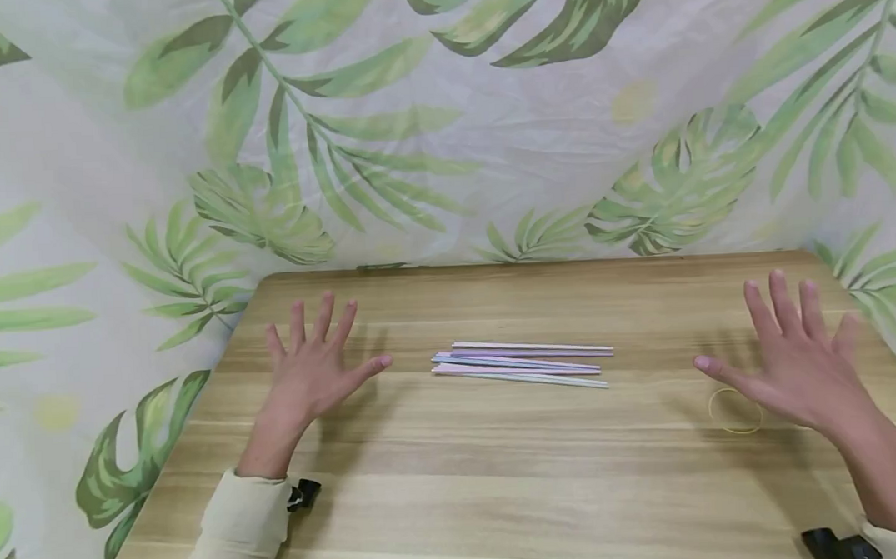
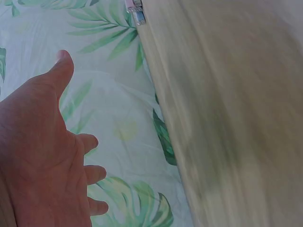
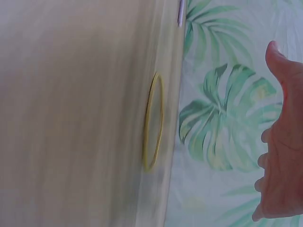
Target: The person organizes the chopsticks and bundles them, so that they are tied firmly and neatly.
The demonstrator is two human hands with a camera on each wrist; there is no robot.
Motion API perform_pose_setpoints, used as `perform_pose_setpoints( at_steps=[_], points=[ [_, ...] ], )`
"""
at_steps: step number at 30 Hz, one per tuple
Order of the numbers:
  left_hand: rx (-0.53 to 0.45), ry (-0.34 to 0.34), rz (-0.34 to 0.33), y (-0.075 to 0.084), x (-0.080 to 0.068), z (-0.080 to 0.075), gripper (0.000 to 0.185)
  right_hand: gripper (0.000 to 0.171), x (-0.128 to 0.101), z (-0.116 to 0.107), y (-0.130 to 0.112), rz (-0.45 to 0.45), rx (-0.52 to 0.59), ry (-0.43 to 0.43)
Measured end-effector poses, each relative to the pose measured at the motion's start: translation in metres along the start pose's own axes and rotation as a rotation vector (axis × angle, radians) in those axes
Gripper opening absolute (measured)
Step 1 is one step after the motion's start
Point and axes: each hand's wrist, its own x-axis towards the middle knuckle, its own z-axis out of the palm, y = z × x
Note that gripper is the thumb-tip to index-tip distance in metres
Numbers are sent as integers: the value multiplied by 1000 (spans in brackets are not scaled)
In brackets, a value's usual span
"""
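Bundle of pastel sticks (image 1: 523,364) lying flat at tabletop (image 1: 457,496) centre, long axis running left to right, ends fanning slightly. Only stick tips being caught at top edge in wrist views, blurred. Thin yellow rubber band (image 1: 735,409) lying near right hand (image 1: 797,364), partly being hidden under it. Left hand (image 1: 313,373) being held above tabletop, sticks lying between both hands, well apart from each. Fingers of both being spread wide, nothing being held.

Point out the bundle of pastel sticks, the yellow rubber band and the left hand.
pastel sticks (image 1: 523,364): head view, middle of the bundle.
yellow rubber band (image 3: 154,120): right wrist view, on the band's near edge.
left hand (image 1: 313,373): head view, back of the hand.
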Motion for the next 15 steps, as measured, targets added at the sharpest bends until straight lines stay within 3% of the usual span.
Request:
perform_pose_setpoints(
  at_steps=[15],
  points=[
    [-65,11,95,46,16,-7,112,122,33,12,-55,-106,39,-21]
  ],
)
